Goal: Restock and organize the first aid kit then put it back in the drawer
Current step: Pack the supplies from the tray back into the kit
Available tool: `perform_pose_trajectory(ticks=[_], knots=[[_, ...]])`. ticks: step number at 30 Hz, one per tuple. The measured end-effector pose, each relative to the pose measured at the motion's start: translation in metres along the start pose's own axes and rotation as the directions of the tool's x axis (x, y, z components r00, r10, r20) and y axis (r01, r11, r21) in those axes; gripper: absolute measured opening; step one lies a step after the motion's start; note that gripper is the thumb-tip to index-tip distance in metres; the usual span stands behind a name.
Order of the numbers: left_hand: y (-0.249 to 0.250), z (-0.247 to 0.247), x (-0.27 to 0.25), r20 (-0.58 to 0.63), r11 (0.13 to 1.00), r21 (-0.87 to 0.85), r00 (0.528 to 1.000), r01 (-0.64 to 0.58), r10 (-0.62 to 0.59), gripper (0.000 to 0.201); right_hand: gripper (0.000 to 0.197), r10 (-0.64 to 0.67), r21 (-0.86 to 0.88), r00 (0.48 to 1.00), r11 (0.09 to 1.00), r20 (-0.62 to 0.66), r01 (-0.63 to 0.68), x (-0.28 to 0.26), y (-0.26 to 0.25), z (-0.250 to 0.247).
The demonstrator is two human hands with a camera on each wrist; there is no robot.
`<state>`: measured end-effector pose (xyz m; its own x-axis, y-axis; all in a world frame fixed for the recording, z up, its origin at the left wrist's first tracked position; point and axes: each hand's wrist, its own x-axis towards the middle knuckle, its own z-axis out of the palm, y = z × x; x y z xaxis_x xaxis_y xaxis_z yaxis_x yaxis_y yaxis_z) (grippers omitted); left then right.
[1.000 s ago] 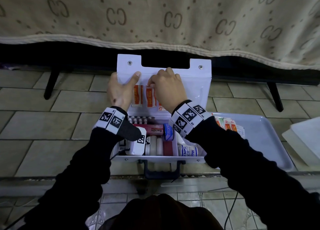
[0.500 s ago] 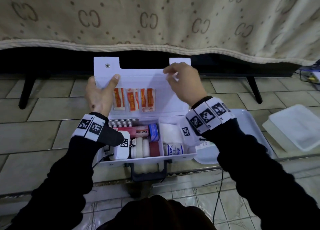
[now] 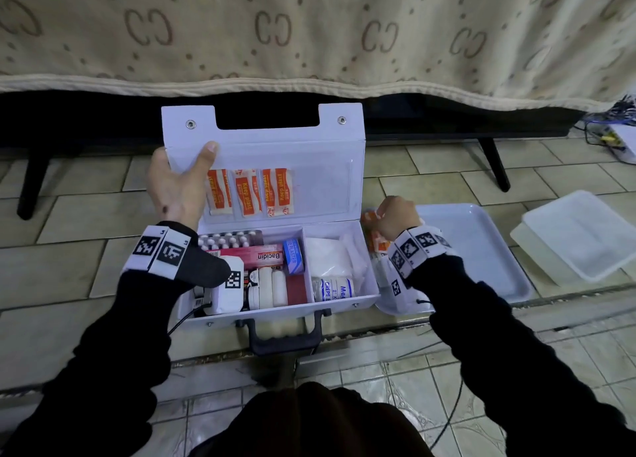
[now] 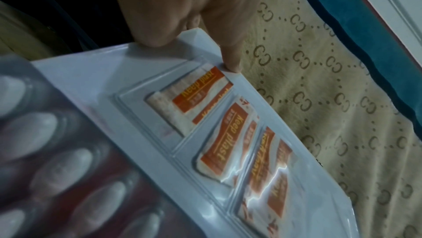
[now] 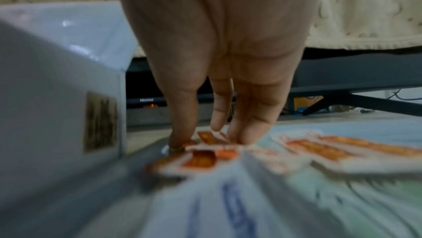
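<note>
Item: first aid kit (image 3: 275,294), open on the floor by the bed. My left hand (image 3: 175,188) grips the lid (image 3: 309,150) edge, propping it, I judge, so its plaster pockets (image 3: 249,193) stay reachable. My right hand (image 3: 395,220) has fingertips (image 5: 242,133) on loose plasters (image 5: 205,157) in the tray (image 3: 481,250). Whether they are pinched I cannot tell: blurred, half hidden.

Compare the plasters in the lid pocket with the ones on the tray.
The orange-and-white plasters in the lid's clear pocket stand upright, side by side; the orange-and-white plasters on the pale tray lie flat in a loose, overlapping heap. Nothing touches the pocket ones, since the left hand holds only the white lid; the right hand has its fingertips down on the tray ones. Both sets look like the same wrapped brand.
</note>
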<state>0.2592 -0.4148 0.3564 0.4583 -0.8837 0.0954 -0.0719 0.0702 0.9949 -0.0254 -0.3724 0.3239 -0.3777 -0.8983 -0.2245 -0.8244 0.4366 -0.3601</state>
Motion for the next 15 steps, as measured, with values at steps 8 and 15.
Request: perform_pose_trajectory(ticks=[8,15], knots=[[-0.001,0.0,0.001,-0.007,1.0,0.01,1.0,0.003,-0.003,0.033,0.048,0.038,0.071,0.999,0.997,0.019,-0.039,0.003,0.001,0.001],[0.0,0.0,0.0,-0.001,1.0,-0.003,1.0,0.011,-0.011,0.032,0.038,0.018,0.053,1.0,0.998,0.026,-0.019,0.003,0.0,-0.006]])
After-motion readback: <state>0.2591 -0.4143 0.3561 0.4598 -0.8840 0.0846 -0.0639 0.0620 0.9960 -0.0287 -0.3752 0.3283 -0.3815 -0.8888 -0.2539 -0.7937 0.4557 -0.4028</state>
